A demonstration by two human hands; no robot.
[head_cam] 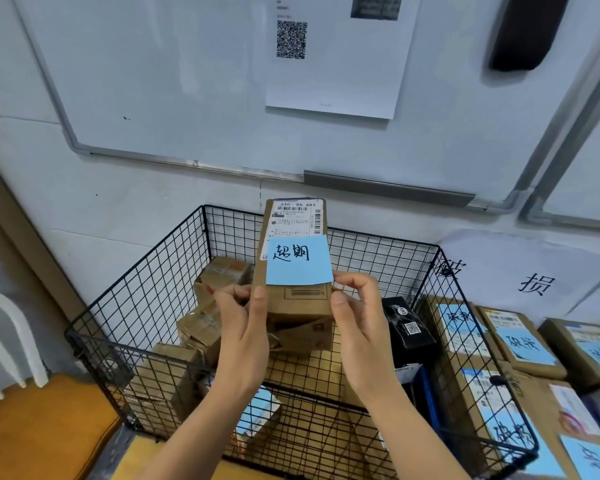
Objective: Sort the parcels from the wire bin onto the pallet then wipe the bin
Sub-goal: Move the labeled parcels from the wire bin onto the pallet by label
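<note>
From the head camera, both hands hold one long brown parcel point(293, 271) up over the black wire bin point(146, 289). The left hand point(243, 327) grips its left edge and the right hand point(357, 323) grips its right edge, fingers closed tight on the cardboard. The hands cover the lower sides of the parcel, so its bottom end is hard to see against the boxes behind it.

The parcel stands on end. Its long side runs up and down, and its top tips a little away toward the wall. A white shipping label point(297, 218) sits at the top, with tiny print that is too small to read apart from the big code line. A blue sticky note point(298, 260) with black handwriting covers the middle and hides the bottom of the label.

Down inside the bin lie more brown boxes point(201, 327) and a black packet point(407, 327), partly hidden by the arms and the wire.

To the right of the bin, outside it, sit boxes with blue notes point(520, 344); the edge of the picture cuts some off. A whiteboard point(187, 81) hangs on the wall above, with a blurry paper sheet point(336, 64) stuck on it.
</note>
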